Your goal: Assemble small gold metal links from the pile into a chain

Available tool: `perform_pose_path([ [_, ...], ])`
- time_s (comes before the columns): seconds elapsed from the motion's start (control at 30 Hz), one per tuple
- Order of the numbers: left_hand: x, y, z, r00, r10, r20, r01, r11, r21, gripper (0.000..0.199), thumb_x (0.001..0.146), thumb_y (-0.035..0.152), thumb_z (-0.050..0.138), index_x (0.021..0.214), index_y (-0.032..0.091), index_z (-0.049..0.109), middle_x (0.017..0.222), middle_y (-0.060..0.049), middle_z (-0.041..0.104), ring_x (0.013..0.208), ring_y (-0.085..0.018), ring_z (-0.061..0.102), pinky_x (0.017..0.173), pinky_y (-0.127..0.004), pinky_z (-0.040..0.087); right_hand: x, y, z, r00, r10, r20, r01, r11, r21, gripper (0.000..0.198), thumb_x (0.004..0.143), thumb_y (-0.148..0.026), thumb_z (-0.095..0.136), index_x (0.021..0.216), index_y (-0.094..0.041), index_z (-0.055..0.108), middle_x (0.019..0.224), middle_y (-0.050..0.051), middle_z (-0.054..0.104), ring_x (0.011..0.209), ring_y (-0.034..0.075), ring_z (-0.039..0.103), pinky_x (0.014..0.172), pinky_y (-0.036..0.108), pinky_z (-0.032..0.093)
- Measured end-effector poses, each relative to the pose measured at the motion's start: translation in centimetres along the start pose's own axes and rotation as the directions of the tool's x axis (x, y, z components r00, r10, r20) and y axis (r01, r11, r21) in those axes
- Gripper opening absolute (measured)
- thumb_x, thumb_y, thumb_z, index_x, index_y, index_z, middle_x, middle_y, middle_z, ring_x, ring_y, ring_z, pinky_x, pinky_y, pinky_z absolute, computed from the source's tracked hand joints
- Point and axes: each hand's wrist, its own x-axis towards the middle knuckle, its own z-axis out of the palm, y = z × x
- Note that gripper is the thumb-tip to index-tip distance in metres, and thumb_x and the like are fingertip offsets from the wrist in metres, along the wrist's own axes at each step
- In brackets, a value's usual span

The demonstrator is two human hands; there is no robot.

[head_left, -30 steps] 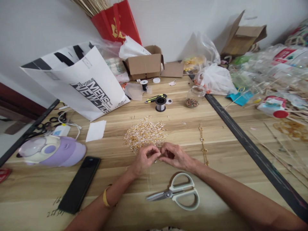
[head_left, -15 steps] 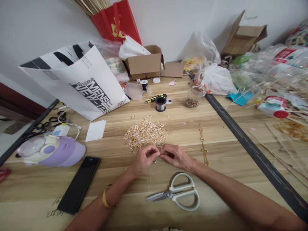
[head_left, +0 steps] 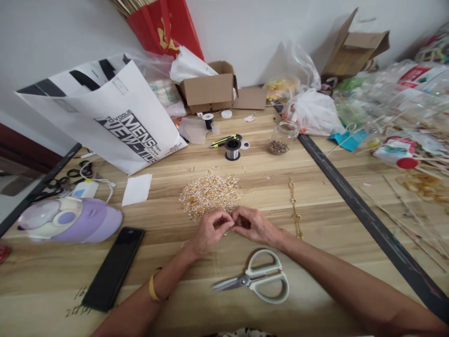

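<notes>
My left hand is closed in a pinch, its fingertips meeting those of my right hand, which is pinched as well. Whatever lies between the fingertips is too small to make out. A faint thin line, like thread or fine wire, trails below my left hand. Just beyond the hands spreads a pile of small gold and silver pieces, partly hidden by my fingers. Scissors with pale handles lie slightly apart on the near side. To the right, a gold chain with charms is stretched out on the table.
A spool of silver wire and a glass jar of beads stand farther back. On the left are a black phone, a purple device and a white bag. Plastic bottles crowd the right.
Both hands keep their pinch at nearly the same spot. The whole view has shifted slightly, so things on the table appear a little higher and farther left.
</notes>
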Motion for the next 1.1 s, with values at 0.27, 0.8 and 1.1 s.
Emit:
perform_pose_path([
  [0.27,0.0,-0.3,-0.4,0.998,-0.052,-0.031,0.051,0.998,-0.030,0.015,0.079,0.026,0.060,0.072,0.013,0.060,0.071,-0.003,0.060,0.068,-0.013,0.054,0.065,-0.023,0.043,0.0,0.3,0.0,1.000,0.009,-0.010,-0.009,1.000,-0.003,0.011,0.087,-0.025,0.056,0.083,-0.015,0.058,0.067,-0.001,0.052,0.058,0.009,0.045,0.053,0.020,0.036],
  [0.8,0.4,-0.5,-1.1,0.990,-0.121,-0.070,0.108,0.980,-0.168,0.021,0.075,0.033,0.065,0.072,0.012,0.060,0.066,-0.001,0.058,0.062,-0.010,0.052,0.061,-0.021,0.043,0.2,0.1,0.0,0.980,0.189,-0.055,-0.171,0.956,0.240,0.021,0.091,-0.034,0.049,0.088,-0.014,0.055,0.061,-0.002,0.054,0.050,0.008,0.048,0.046,0.019,0.037],
  [1.1,0.3,-0.3,-0.8,0.993,-0.075,-0.086,0.063,0.990,-0.129,0.016,0.077,0.028,0.064,0.072,0.013,0.061,0.071,-0.003,0.060,0.068,-0.013,0.055,0.065,-0.023,0.044,0.2,0.2,0.1,0.976,0.209,-0.068,-0.190,0.956,0.223,0.024,0.082,-0.034,0.063,0.096,-0.015,0.056,0.057,-0.005,0.049,0.047,0.007,0.042,0.043,0.018,0.033],
])
